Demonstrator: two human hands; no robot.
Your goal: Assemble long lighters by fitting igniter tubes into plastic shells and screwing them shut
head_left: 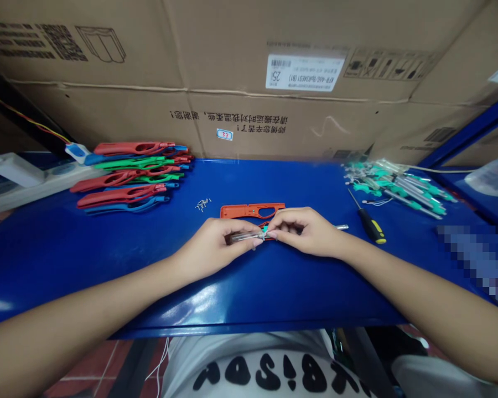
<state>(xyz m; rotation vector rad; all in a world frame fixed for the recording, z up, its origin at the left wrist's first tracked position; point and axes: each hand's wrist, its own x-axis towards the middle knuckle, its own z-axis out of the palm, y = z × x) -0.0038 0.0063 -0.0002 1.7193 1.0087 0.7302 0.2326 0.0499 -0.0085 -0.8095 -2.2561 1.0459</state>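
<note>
Two bare forearms reach in from the bottom edge and meet at the middle of a blue table [108, 260]. The left hand [216, 243] and the right hand [305, 229] are both closed, fingertips pressed together on one slim clear tube [244, 236]. The tube lies level between them, just above the tabletop. Each hand pinches one end, probably because the piece is too small and slippery for one hand to steady. A red and green bit shows where the right fingertips close.

Just beyond the grip lies an orange handle shell [249, 210], flat and apart from the fingers, likely parked there to stay within easy reach. Beyond and to the left of the grip is a small scatter of metal pins [202, 204]. To the right of the grip lies a screwdriver [371, 224] with a black and yellow handle. A silver tip shows beside the right hand; whether it belongs to the tube cannot be told.

Well off to the left sits a stack of coloured handles [128, 177], and well off to the right a pile of green parts [398, 185]. Cardboard boxes [232, 66] wall in the far edge.
</note>
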